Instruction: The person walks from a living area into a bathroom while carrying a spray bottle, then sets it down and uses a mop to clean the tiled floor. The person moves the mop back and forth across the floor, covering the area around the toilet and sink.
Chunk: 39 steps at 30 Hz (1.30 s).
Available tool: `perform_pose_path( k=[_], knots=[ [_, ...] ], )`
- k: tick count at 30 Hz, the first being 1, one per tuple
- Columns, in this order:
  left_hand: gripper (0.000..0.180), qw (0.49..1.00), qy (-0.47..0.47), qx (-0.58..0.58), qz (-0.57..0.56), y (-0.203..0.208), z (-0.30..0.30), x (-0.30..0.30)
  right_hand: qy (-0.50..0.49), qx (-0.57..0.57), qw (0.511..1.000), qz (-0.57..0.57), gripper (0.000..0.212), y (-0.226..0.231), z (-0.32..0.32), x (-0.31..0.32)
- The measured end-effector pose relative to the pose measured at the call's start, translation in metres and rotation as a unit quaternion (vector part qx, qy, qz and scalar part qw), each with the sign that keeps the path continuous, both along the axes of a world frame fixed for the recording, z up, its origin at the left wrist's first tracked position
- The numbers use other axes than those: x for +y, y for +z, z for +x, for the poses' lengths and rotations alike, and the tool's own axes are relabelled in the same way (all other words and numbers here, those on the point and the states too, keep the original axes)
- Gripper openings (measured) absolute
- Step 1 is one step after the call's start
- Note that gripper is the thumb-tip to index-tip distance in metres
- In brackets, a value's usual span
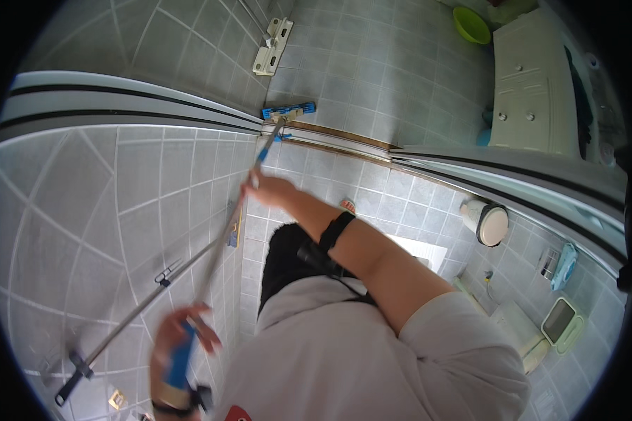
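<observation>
A mop with a grey pole (pixel 214 263) and a blue-edged head (pixel 288 110) slants across in front of me. Its head rests at the threshold of the sliding door. My right hand (pixel 269 189) is closed round the pole partway down, just above a blue sleeve near the head. Blurred by motion, my left hand (pixel 182 330) is at the pole's upper end, its fingers curled about the blue grip (pixel 180 361). On the tiled wall to the left, a second pole with a black handle (pixel 69 388) hangs in clips.
The sliding door's track (pixel 337 140) crosses the floor ahead. Beyond it stand a white cabinet (pixel 523 98), a green basin (pixel 472 25) and a pale flat mop head (pixel 272 48). A bin (pixel 493 224) and a toilet (pixel 516 330) are on the right.
</observation>
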<state>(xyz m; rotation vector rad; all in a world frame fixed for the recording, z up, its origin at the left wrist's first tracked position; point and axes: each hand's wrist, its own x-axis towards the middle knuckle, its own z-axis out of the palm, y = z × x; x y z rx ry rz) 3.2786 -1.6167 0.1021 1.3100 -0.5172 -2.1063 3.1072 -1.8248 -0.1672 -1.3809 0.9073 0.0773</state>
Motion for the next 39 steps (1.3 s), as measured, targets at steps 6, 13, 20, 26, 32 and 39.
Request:
perform_pose_path(
  k=[6,13,20,26,32,39],
  knots=[
    [0.064,0.875,-0.016,-0.202,-0.44,-0.024,-0.066,-0.238,-0.304,-0.196,0.876,-0.318,0.082,0.141,-0.111,-0.09],
    [0.018,0.809,-0.193,-0.433,-0.346,-0.167,-0.207,-0.276,-0.565,-0.405,0.681,-0.231,0.017,0.225,-0.177,-0.04],
    [0.014,0.606,-0.241,-0.451,-0.609,-0.212,-0.184,-0.268,-0.459,-0.444,0.704,-0.309,0.029,0.218,-0.188,0.014],
    [0.016,0.614,-0.258,-0.49,-0.562,-0.224,-0.125,-0.297,-0.462,-0.406,0.713,-0.337,0.037,0.197,-0.112,-0.002],
    [0.02,0.615,-0.359,-0.473,-0.519,-0.231,-0.118,-0.29,-0.535,-0.372,0.687,-0.322,0.044,0.18,-0.085,0.016],
    [0.01,0.626,-0.486,-0.41,-0.452,-0.254,-0.142,-0.226,-0.593,-0.322,0.653,-0.345,0.024,0.187,-0.105,0.106]
  ],
)
